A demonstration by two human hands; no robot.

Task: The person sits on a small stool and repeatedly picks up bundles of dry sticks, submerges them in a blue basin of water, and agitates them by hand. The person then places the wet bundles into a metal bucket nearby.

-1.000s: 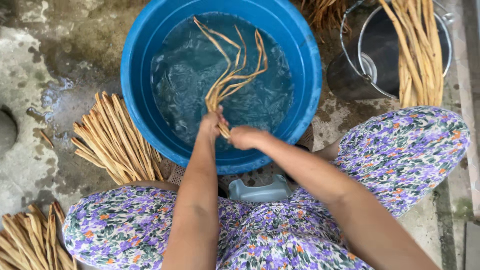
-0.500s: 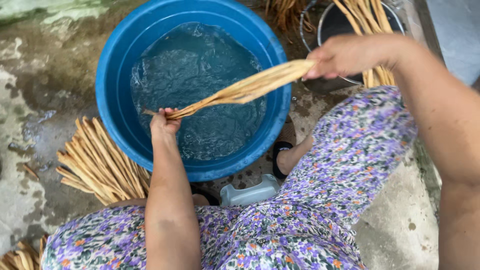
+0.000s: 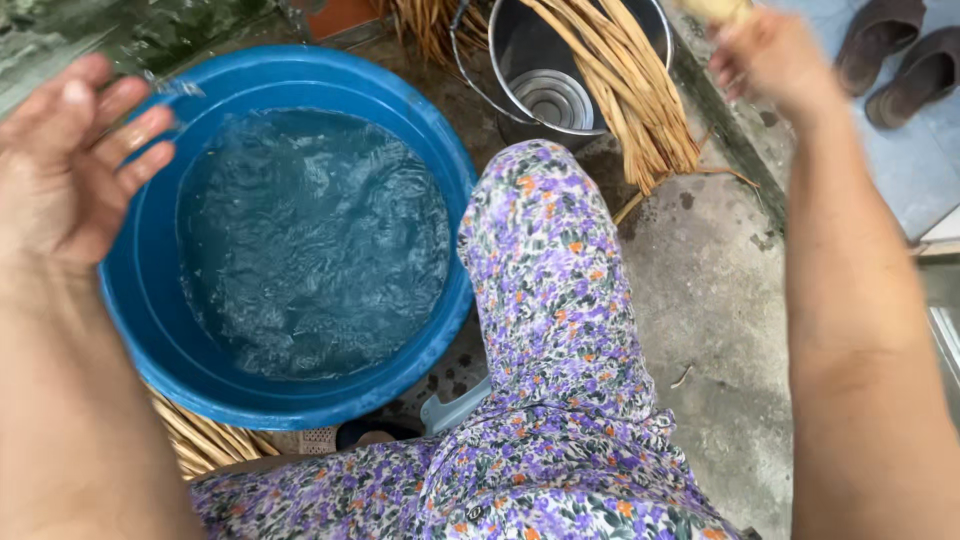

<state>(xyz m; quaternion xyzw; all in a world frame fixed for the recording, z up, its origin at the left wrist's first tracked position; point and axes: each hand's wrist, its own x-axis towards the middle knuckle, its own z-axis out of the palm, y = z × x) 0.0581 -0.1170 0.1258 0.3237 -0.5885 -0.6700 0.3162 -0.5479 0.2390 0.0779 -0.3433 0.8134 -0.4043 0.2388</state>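
A blue plastic basin (image 3: 440, 170) full of rippling water stands on the concrete in front of me. My left hand (image 3: 70, 160) hovers over its left rim, wet, palm up, fingers spread, holding nothing. My right hand (image 3: 775, 60) is raised at the upper right, blurred, closed on the end of a pale yellow fibre strip bundle (image 3: 715, 8) that runs out of the top of the view. A metal bucket (image 3: 545, 95) beyond my knee holds more tan strips (image 3: 630, 100) leaning over its rim.
My knee in purple flowered cloth (image 3: 550, 290) rises between basin and bucket. More strips (image 3: 195, 445) lie on the ground under the basin's near left side. A pair of brown slippers (image 3: 895, 50) rests on tiles at the far right, past a concrete step.
The strip bundle has left the water. My right hand swung it up and to the right; my left hand let go of it and opened. The view shifted right.
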